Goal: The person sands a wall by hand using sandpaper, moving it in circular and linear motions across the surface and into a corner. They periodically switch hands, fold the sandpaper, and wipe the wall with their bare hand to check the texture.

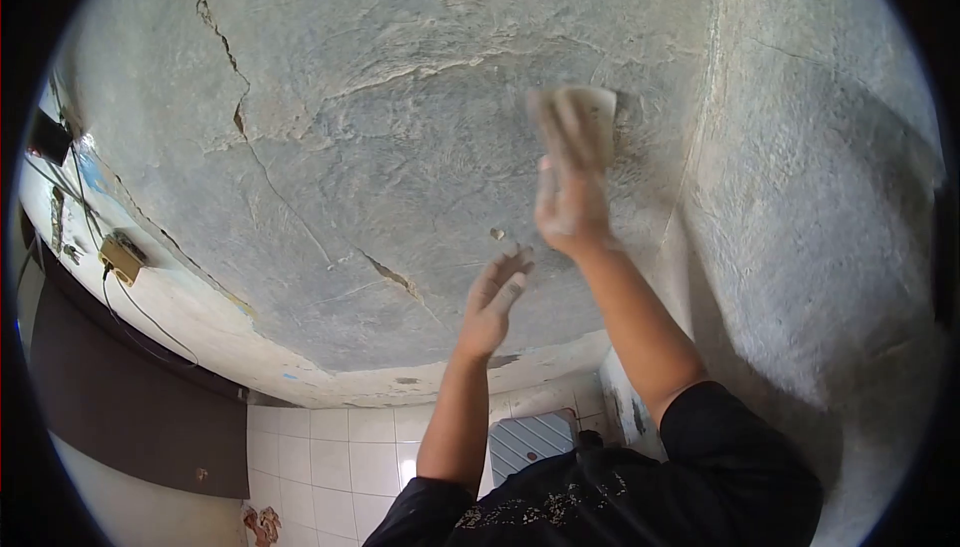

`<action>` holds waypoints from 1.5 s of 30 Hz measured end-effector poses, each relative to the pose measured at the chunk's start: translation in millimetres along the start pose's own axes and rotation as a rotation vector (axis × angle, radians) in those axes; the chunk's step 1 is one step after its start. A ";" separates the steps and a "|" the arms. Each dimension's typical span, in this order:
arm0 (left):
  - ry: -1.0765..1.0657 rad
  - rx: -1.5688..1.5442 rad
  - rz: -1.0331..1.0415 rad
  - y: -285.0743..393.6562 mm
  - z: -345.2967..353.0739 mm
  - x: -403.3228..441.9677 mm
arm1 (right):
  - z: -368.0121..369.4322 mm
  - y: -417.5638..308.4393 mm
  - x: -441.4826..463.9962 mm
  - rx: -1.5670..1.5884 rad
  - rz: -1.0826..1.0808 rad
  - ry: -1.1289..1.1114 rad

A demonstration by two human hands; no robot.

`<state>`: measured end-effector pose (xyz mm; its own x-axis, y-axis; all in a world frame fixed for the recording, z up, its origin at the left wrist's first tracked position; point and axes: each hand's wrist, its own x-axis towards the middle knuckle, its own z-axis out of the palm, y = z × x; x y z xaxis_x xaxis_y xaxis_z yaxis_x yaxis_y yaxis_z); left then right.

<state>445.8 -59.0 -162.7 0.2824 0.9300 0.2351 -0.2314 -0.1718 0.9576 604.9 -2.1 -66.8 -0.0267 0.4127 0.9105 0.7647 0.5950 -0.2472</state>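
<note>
A rough grey plastered wall (pixel 430 147) fills most of the view. My right hand (pixel 575 177) is raised high against it, blurred by motion, with its fingers over a pale flat sheet (pixel 600 112) pressed to the plaster. Part of that sheet lies hidden under the fingers. Lower and to the left, my left hand (pixel 495 297) is held near the wall with its fingers spread and nothing in it. A small chipped spot (pixel 497 234) shows just above its fingertips.
A long crack (pixel 240 117) runs down the wall's left part. At the far left are a yellowish socket box (pixel 122 257) with cables and a dark brown panel (pixel 130 387). Below are white floor tiles (pixel 330 457) and a grey ribbed object (pixel 530 442). Another wall (pixel 820 217) adjoins at right.
</note>
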 end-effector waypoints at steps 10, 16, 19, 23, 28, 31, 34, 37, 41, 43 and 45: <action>0.105 0.043 0.076 29.2 -6.0 24.0 | -3.9 17.3 7.1 0.008 0.083 0.038; 0.083 0.046 0.121 21.3 -4.0 29.1 | 25.3 10.4 -43.3 -0.126 -0.087 -0.272; 0.044 0.079 0.109 28.5 -8.2 29.0 | 31.3 33.9 -89.3 -0.203 0.098 -0.278; 0.076 0.057 0.014 31.8 -13.8 34.3 | -0.8 21.7 -2.5 -0.064 0.136 0.023; 0.125 0.076 0.012 27.3 -10.6 38.3 | 4.9 1.8 19.1 -0.131 -0.016 -0.090; 0.155 0.039 0.105 27.9 -9.3 35.3 | 31.8 14.1 -62.2 -0.094 -0.029 -0.264; 0.114 0.140 0.011 34.9 -15.5 37.0 | 28.1 24.2 -76.7 -0.191 0.158 -0.277; 0.118 0.151 -0.057 32.9 -17.0 37.6 | -2.8 11.3 -1.4 -0.076 0.125 -0.032; 0.157 0.159 -0.046 31.8 -9.2 36.8 | -9.9 -6.2 43.1 -0.216 0.044 0.031; 0.155 0.138 -0.029 30.1 -7.8 36.4 | 3.8 -10.0 18.5 -0.172 0.011 -0.135; 0.155 0.127 0.011 29.9 -7.0 35.6 | 24.6 1.9 -36.7 -0.164 0.008 -0.261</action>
<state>442.4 -28.7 -126.9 0.1316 0.9650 0.2269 -0.1121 -0.2129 0.9706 591.5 0.9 -108.9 -0.1688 0.5928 0.7874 0.8586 0.4808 -0.1780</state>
